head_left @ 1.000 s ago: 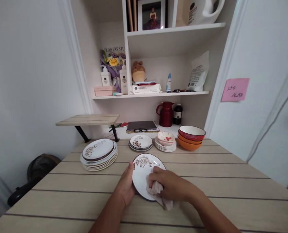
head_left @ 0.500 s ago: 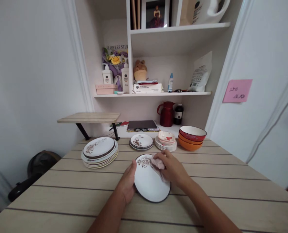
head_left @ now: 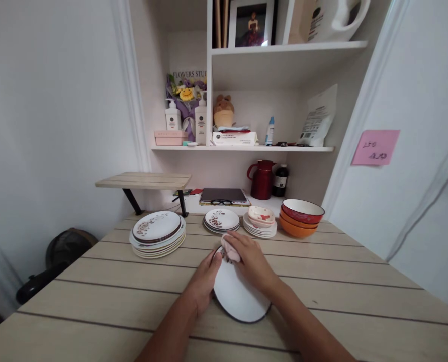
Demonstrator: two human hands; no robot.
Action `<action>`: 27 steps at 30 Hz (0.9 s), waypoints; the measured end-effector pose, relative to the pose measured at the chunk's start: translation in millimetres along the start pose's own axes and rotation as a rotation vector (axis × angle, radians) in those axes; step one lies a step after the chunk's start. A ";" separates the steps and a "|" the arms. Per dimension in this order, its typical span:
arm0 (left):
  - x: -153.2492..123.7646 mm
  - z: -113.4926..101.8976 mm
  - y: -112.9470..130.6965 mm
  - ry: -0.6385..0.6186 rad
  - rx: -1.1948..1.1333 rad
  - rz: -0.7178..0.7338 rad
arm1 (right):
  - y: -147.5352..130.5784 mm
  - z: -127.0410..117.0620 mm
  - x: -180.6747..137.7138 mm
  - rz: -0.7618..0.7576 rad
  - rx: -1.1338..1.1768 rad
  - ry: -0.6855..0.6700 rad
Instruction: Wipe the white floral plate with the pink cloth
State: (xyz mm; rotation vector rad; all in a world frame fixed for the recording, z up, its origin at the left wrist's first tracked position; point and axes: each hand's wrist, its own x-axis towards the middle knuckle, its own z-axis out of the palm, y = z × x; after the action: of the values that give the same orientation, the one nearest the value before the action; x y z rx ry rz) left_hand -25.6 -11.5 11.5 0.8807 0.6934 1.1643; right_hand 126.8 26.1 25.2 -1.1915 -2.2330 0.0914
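Note:
A white plate (head_left: 242, 296) with a dark rim and a brown flower print is tilted just above or against the table in front of me. My left hand (head_left: 203, 281) grips its left edge, thumb on the upper face and fingers hidden underneath. Bunched under the fingers of my right hand (head_left: 252, 259) is a pale pink cloth (head_left: 230, 248), pressed on the plate's upper part. The cloth and hand cover most of the print.
Behind the plate stand a plate stack (head_left: 158, 229) at left, smaller plates (head_left: 221, 219), small dishes (head_left: 260, 221) and stacked bowls (head_left: 301, 216). A raised wooden stand (head_left: 144, 180) is at back left. Further back are a laptop (head_left: 224, 195) and a red jug (head_left: 262, 180).
My right hand has slid the cloth left across the plate's upper part, over the flower print. The left hand keeps its hold. The camera view has shifted slightly.

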 end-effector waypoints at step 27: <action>14.6 -21.7 -7.5 0.435 -0.326 0.155 | 2.4 7.2 -15.4 0.654 1.238 0.041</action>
State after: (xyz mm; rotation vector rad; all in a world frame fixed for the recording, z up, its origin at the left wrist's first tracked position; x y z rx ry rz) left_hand -36.3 6.3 -6.0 0.4112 0.7640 1.5804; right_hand 131.1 17.2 11.3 -1.0350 -1.1724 1.4261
